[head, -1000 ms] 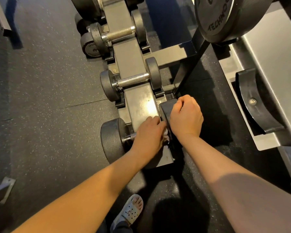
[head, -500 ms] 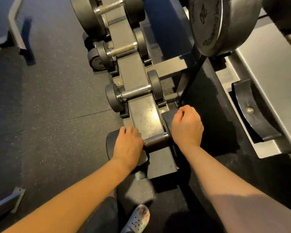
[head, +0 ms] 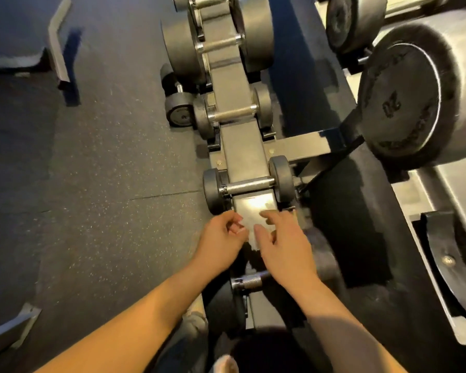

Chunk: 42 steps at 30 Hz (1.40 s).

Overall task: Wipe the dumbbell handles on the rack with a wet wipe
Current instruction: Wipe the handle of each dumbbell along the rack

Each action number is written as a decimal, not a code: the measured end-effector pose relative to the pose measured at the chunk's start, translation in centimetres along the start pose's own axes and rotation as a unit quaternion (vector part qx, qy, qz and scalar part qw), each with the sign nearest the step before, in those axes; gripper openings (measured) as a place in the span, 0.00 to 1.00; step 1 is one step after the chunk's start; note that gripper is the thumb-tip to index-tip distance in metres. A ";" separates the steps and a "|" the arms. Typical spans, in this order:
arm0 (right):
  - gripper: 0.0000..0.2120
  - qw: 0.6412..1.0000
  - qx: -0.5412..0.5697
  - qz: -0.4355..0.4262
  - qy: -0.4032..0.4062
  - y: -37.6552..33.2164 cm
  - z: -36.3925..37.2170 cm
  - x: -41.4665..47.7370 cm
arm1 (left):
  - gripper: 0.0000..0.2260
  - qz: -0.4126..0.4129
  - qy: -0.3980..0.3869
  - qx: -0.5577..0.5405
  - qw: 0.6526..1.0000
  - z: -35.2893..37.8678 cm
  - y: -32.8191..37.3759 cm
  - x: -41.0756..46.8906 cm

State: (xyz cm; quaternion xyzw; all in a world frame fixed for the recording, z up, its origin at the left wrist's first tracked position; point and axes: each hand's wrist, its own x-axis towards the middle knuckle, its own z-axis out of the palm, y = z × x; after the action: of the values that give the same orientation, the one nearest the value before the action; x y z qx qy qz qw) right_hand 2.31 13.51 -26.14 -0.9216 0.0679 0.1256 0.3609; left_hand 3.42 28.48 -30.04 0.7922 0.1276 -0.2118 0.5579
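Observation:
Small dumbbells lie across a sloping metal rack. The nearest knurled handle shows bare below my wrists. Further up the rack is a second dumbbell handle, then a third handle. Both hands hover over the rack beam between the nearest two dumbbells. A pale wet wipe hangs between them, blurred. My left hand pinches its left edge with curled fingers. My right hand has loosely spread fingers, its thumb against the wipe.
Big dumbbells sit on a second rack at the right, with an empty black cradle below them. A loose small dumbbell lies on the rubber floor left of the rack. My sandalled foot is at the bottom edge.
My left hand came off the nearest handle and my right hand let go of that dumbbell's right end. Both moved up the rack and now meet at the wipe.

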 end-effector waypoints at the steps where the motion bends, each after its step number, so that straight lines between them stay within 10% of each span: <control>1: 0.14 0.999 0.026 0.018 -0.033 -0.4 0.8 0.8 | 0.02 -0.024 -0.005 -0.046 0.999 -0.4 0.1 0.6; 7: 0.11 0.953 0.253 0.148 -0.077 -0.4 3.1 4.8 | 0.11 -0.181 -0.037 -0.261 0.947 -2.2 1.0 3.5; 12: 0.06 0.977 0.131 0.147 -0.078 0.2 3.0 7.0 | 0.07 -0.136 0.038 -0.101 0.985 -4.2 -0.7 5.1; 17: 0.06 0.997 -0.058 -0.048 -0.035 -2.6 2.3 11.8 | 0.11 -0.121 0.192 -0.077 0.971 -5.5 -3.0 9.0; 26: 0.10 0.904 -0.313 -0.226 -0.185 -2.3 3.5 17.4 | 0.18 -0.104 0.200 -0.127 0.966 -2.1 -3.1 15.2; 36: 0.06 0.922 -0.326 -0.161 -0.133 -2.0 2.6 17.4 | 0.17 -0.090 0.236 -0.110 0.961 -2.1 -4.1 15.7; 42: 0.13 0.923 -0.233 -0.179 -0.249 -2.4 5.2 20.3 | 0.20 -0.096 0.232 -0.129 0.959 -2.0 -4.5 15.9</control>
State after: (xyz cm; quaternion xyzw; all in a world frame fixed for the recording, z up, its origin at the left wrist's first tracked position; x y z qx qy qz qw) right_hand 21.31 18.10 -33.95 -0.9155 -0.2214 0.2965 0.1576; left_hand 15.85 31.36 -40.78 0.7252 0.3551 -0.0564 0.5873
